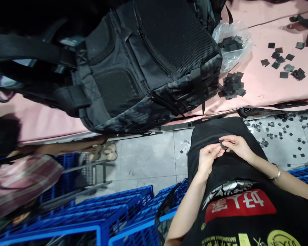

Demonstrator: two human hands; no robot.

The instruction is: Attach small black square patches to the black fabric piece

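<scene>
Over my lap, my left hand and my right hand meet with fingertips pinched. Between them is a small black square piece, gripped by both. A large black backpack with mesh panels and dark camouflage sides lies on the pink-covered table in front of me. Beside its right end sits a heap of similar black squares. A clear plastic bag with more squares inside rests just behind that heap.
Loose black squares are scattered on the table's right side. Many more litter the grey floor below. Blue plastic crates stand at lower left and behind me. Another person's plaid-clothed body is at the left.
</scene>
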